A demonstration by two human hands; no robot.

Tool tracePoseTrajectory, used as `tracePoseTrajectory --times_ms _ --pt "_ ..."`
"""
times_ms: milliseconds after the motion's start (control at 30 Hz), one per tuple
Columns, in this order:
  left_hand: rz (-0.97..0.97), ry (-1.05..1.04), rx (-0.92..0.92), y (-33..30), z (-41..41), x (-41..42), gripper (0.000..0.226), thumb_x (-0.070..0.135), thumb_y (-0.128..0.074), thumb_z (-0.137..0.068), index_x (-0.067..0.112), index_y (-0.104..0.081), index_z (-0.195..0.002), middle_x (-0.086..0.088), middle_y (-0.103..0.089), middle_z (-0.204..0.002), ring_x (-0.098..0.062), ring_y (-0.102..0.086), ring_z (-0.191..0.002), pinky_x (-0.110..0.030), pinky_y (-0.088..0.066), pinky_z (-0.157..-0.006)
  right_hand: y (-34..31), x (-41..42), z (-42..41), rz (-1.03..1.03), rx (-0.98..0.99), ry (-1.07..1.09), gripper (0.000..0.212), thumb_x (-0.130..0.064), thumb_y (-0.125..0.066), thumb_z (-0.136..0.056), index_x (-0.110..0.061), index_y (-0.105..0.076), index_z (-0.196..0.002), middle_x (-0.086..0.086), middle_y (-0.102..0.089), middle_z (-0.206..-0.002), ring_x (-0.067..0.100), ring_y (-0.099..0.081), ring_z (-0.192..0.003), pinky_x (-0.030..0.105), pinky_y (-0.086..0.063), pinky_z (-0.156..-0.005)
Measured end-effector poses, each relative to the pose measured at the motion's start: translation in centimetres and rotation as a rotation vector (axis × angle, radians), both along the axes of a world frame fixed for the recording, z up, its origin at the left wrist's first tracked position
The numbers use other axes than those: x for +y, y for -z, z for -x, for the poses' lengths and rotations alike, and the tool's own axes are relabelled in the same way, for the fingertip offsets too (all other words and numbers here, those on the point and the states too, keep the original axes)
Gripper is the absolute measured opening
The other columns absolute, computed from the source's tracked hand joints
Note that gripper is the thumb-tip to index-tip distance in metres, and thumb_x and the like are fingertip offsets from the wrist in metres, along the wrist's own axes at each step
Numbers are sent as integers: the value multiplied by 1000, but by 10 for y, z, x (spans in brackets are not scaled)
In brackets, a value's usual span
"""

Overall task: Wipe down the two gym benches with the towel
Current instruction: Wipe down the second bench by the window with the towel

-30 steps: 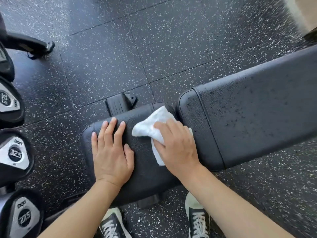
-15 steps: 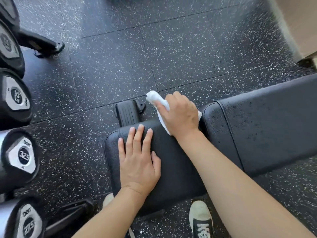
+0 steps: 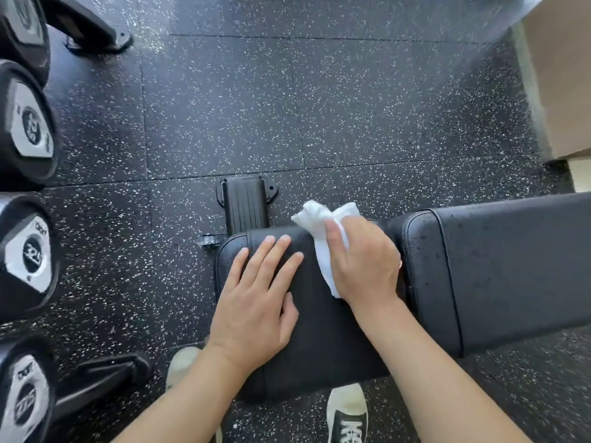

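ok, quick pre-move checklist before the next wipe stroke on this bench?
1. White towel gripped by right hand: ok.
2. Towel in contact with seat pad: ok, at its far edge.
3. Left hand flat on the seat pad, bracing: ok.
4. Path along back pad free of objects: ok.
5. Back pad wiped: not ok, specks show on it.
6. Second bench located: cannot tell, not in view.
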State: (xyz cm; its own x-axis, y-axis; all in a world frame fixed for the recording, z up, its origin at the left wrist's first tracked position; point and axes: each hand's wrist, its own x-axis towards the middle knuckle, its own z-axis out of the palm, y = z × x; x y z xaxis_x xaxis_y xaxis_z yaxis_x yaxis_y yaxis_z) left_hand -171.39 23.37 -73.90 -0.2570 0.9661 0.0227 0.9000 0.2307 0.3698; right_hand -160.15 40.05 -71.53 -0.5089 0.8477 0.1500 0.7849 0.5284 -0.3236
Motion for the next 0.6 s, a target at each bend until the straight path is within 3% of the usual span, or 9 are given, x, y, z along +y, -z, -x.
tracePoseTrajectory --times_ms 100,200,400,500,600 --pt "-12 -7 -17 0 -1 1 63 29 -54 -92 19 -50 -154 -5 -33 -171 -25 -26 -160 -51 -19 -130 9 18 55 71 -99 -11 46 -45 -35 -107 -20 -43 -69 7 -60 -72 35 -56 -69 42 -37 -62" --pt "-20 -22 -31 -3 0 1 62 28 -58 -90 17 -53 -151 -7 -37 -168 -27 -29 -159 -51 -22 -130 13 17 70 112 -119 -48 46 -43 -44 -107 -18 -43 -68 9 -60 -71 36 -56 -70 42 -36 -63" --pt "-80 -137 -22 1 -4 -3 54 26 -63 -87 14 -64 -139 -13 -48 -158 -33 -38 -153 -52 -25 -128 4 -3 -24 -124 -73 -257 31 -39 -56 -102 -18 -50 -79 1 -47 -66 27 -47 -58 38 -41 -50" --pt "-106 -133 -21 4 -5 -3 53 26 -61 -87 15 -64 -139 -13 -48 -158 -33 -39 -152 -53 -26 -128 4 12 -49 -119 -90 -189 33 -38 -54 -102 -20 -46 -76 -1 -44 -64 24 -45 -57 34 -37 -48" --pt "-115 -127 -38 5 -5 -3 54 26 -63 -86 16 -64 -139 -13 -49 -157 -33 -40 -152 -54 -28 -127 6 30 -21 -88 -126 -43 36 -40 -50 -100 -22 -40 -71 -1 -45 -64 25 -47 -57 33 -33 -49"
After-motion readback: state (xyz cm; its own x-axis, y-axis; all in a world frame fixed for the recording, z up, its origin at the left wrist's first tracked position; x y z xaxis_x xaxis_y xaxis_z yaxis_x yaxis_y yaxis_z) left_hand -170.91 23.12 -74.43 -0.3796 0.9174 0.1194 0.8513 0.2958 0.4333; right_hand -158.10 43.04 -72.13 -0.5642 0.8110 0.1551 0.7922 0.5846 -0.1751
